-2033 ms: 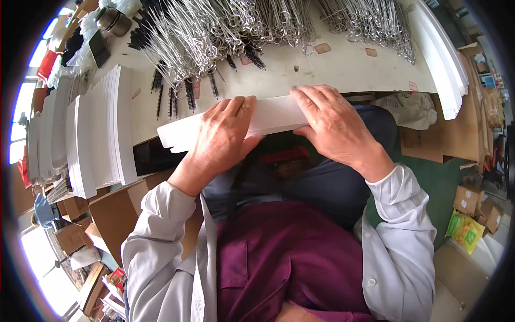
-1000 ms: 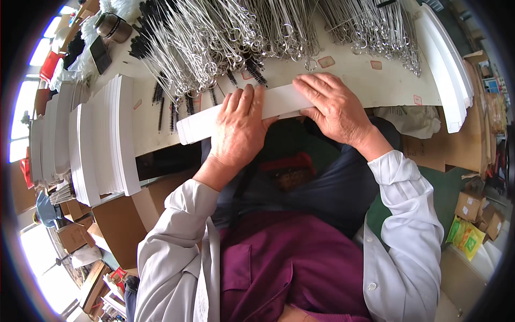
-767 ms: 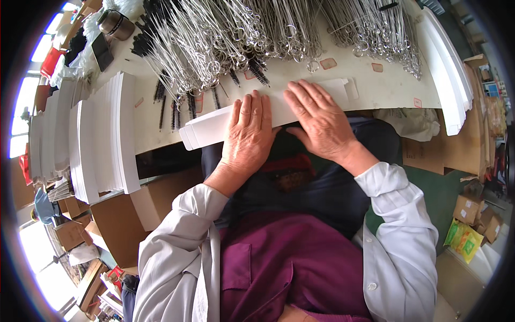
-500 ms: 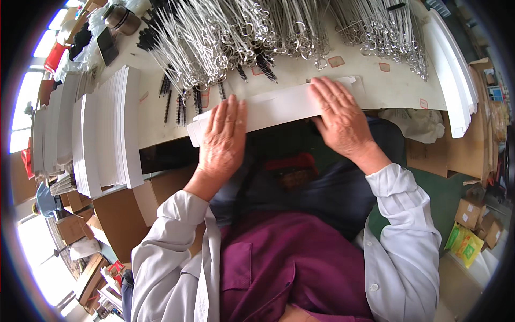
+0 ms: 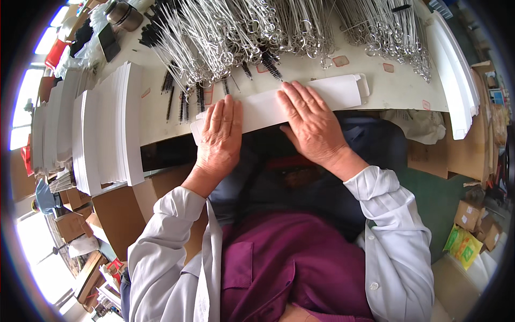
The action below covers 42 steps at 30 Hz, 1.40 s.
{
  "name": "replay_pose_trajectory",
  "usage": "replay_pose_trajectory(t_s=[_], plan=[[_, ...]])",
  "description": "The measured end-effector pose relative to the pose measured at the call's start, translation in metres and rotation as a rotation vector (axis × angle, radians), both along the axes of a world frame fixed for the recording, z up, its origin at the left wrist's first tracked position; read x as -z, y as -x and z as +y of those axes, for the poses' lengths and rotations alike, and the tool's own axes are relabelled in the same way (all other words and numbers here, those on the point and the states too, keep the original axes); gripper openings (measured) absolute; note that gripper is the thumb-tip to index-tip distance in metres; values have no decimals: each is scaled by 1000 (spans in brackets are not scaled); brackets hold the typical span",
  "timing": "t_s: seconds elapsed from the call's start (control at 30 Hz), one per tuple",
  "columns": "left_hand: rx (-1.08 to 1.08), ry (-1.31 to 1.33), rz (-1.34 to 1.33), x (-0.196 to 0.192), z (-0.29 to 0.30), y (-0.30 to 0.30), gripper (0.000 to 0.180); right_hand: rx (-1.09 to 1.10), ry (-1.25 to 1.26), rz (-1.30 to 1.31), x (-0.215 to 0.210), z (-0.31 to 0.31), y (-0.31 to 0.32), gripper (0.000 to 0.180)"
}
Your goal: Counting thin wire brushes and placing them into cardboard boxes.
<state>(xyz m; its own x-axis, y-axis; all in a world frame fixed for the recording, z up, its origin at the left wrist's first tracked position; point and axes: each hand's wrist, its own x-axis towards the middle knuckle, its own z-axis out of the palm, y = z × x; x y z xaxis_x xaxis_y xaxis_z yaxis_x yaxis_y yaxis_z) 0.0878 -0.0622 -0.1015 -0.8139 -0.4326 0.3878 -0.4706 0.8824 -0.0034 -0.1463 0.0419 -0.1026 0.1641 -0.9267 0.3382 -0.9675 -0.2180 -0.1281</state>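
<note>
A long, narrow white cardboard box (image 5: 338,94) lies along the front edge of the table, with small end flaps showing at both ends. Flat across its left end rests my left hand (image 5: 219,129), fingers stretched out. My right hand (image 5: 311,121) presses flat on the middle of the box, its fingers extended and the thumb apart below the front edge. Just beyond the box are thin wire brushes (image 5: 214,43) with ring ends and black bristles, heaped in a big pile.
White folded cartons (image 5: 115,126) stand in a row on the left, and more long white cartons (image 5: 453,75) lie at the right edge. A second brush bundle (image 5: 391,43) is at the far right. A metal flask (image 5: 124,16) stands far left. Brown cardboard (image 5: 120,220) is below the table.
My right hand has slid left along the box from near its right end to its middle. The left hand has barely moved and stays on the left end.
</note>
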Motion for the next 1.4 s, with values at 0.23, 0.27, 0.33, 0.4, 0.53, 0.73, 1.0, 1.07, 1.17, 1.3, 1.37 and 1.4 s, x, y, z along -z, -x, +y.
replay_pose_trajectory(t_s=[0.23, 0.27, 0.33, 0.4, 0.53, 0.73, 1.0, 1.07, 1.17, 1.3, 1.37, 1.4], plan=[[-104, 38, -145, -12, 9, 2, 61, 190, 29, 8, -6, 30, 72, 74], [-98, 40, -147, -12, 10, 2, 61, 169, 37, 16, -3, 30, 76, 76], [-76, 42, -136, -11, 7, -2, 61, 153, 58, 12, -6, 31, 82, 74], [-54, 45, -132, -14, 6, -12, 61, 123, 72, 1, -10, 33, 84, 71], [-23, -11, -177, -30, 17, -28, 60, 38, 137, -12, -27, 45, 86, 53], [25, -378, -245, -71, 39, -39, 58, -73, 189, -44, -51, 54, 61, 32], [130, -913, -161, -62, 49, 14, 71, -301, 148, -91, -38, 41, -19, 29], [-16, -945, -128, -52, 48, 22, 64, -263, 140, -192, -34, 40, -27, 35], [-52, -882, -48, -53, 51, 8, 60, -44, 211, -366, -48, 56, -19, 42], [-81, -920, 23, -47, 58, -1, 61, 104, 241, -514, -24, 79, -17, 39], [-84, -921, 37, -44, 67, 1, 64, 81, 252, -594, -24, 80, -33, 37], [-90, -916, 55, -42, 72, 2, 68, 63, 246, -611, -20, 81, -38, 37]])
